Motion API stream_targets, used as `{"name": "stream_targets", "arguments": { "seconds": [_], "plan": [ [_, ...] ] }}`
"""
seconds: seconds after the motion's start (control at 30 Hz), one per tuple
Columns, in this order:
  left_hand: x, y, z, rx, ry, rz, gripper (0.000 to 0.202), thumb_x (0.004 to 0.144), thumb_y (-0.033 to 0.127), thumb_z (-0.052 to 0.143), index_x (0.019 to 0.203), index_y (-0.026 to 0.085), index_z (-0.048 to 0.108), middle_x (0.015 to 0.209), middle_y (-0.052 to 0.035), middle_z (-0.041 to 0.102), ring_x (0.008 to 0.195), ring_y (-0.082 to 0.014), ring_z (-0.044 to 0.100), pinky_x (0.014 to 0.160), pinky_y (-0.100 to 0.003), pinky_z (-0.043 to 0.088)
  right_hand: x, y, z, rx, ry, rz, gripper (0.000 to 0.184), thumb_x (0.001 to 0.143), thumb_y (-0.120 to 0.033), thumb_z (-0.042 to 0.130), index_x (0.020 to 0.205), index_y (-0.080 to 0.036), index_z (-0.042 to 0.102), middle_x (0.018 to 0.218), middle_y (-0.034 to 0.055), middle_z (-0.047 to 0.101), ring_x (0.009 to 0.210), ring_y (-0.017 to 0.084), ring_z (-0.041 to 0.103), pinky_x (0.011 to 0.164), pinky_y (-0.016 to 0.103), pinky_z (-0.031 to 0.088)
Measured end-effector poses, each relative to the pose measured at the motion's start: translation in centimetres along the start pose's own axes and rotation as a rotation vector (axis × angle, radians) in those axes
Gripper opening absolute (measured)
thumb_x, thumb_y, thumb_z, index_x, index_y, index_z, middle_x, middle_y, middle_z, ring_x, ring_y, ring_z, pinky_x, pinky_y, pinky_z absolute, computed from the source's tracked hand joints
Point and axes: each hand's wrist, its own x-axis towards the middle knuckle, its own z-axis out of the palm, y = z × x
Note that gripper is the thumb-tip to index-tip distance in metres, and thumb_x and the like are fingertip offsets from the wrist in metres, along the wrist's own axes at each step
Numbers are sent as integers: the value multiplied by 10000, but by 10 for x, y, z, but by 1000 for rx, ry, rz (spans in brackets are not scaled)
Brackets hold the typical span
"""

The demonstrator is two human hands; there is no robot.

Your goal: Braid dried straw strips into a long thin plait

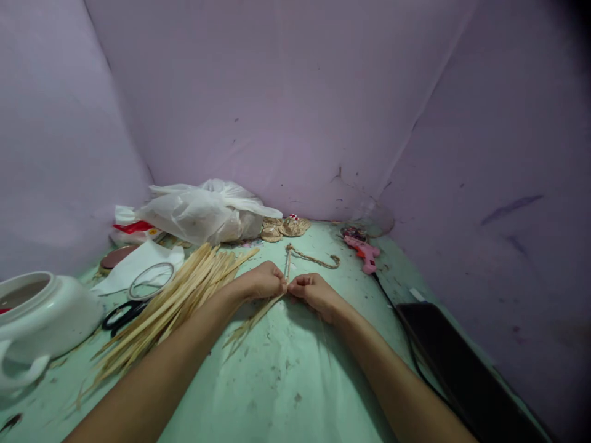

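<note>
My left hand point(266, 280) and my right hand point(317, 295) meet over the middle of the green table, fingers pinched close together. Between them they grip the near end of a braided straw cord point(318, 257), which runs away from me, bends, and curls to the right. Loose straw strands point(253, 321) trail from the pinch toward the lower left, under my left hand. Beside my left forearm lies a bundle of flat, pale dried straw strips point(178, 301). The exact fingertip contact on the cord is too small to make out.
Left stand a white ceramic pot point(69, 314), black-handled scissors point(122, 317) and a tape roll point(151, 280). Against the wall are a white plastic bag point(207, 212) and small woven straw hats point(294, 226). Right lie a pink glue gun point(364, 252) with cord and a dark flat object point(462, 369).
</note>
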Motion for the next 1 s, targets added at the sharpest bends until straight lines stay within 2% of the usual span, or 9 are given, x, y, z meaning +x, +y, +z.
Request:
{"name": "stream_targets", "arguments": {
  "seconds": [0.1,0.23,0.37,0.47,0.57,0.67,0.83,0.9,1.0],
  "plan": [
    [-3,3,0,-33,37,-24,94,520,168,476,456,149,410,361,70,245,354,-37,180,372,-214,100,-5,-4,-11,-53,-107,11,122,646,-180,500,579,-110,574,457,-35,501,351,26,289,352,173,184],
    [-6,6,-1,-90,37,-50,143,498,144,468,409,159,356,335,67,229,333,-34,166,363,-219,76,-17,-11,-44,-207,-281,60,152,637,-237,557,592,-102,609,525,9,575,396,53,421,398,178,319],
    [-4,2,-3,-189,-30,-70,189,505,168,482,402,170,323,334,71,214,312,-33,156,353,-216,62,-28,-16,-76,-274,-269,64,166,633,-269,588,670,-112,625,629,37,628,427,54,456,418,177,367],
    [-1,-3,-4,-225,-72,-83,189,503,176,483,402,170,322,339,72,212,315,-31,147,355,-213,49,-31,-18,-88,-301,-196,76,197,634,-252,604,770,-112,636,651,44,639,427,46,458,423,169,382],
    [2,-7,-5,-231,-84,-101,184,491,176,490,411,172,325,349,72,217,320,-32,149,355,-215,43,-29,-20,-86,-271,-110,95,236,640,-231,616,845,-115,626,667,49,641,443,52,484,441,173,411],
    [3,-8,-5,-228,-81,-108,184,492,180,497,416,171,329,356,71,223,323,-32,151,354,-214,44,-28,-24,-75,-164,-64,44,281,638,-215,629,896,-107,603,697,55,639,470,55,497,469,179,433],
    [1,-7,-5,-245,-111,-76,192,512,190,508,421,169,340,350,71,224,324,-31,148,355,-210,44,-30,-31,-57,88,-209,-110,525,672,-248,617,1167,-157,466,1039,116,590,628,96,565,519,214,469],
    [1,-7,-6,-253,-100,-77,198,514,190,515,421,168,341,348,69,234,323,-31,156,351,-209,53,-27,-31,-53,138,-108,-146,523,708,-244,579,1205,-174,432,1129,128,542,603,85,559,493,211,460],
    [2,-7,-7,-256,-106,-97,213,515,201,527,419,167,340,348,71,235,317,-28,154,345,-208,48,-17,-25,-55,108,155,-137,429,749,-198,510,1174,-161,463,1180,133,503,573,71,550,495,215,458]
  ]
}}
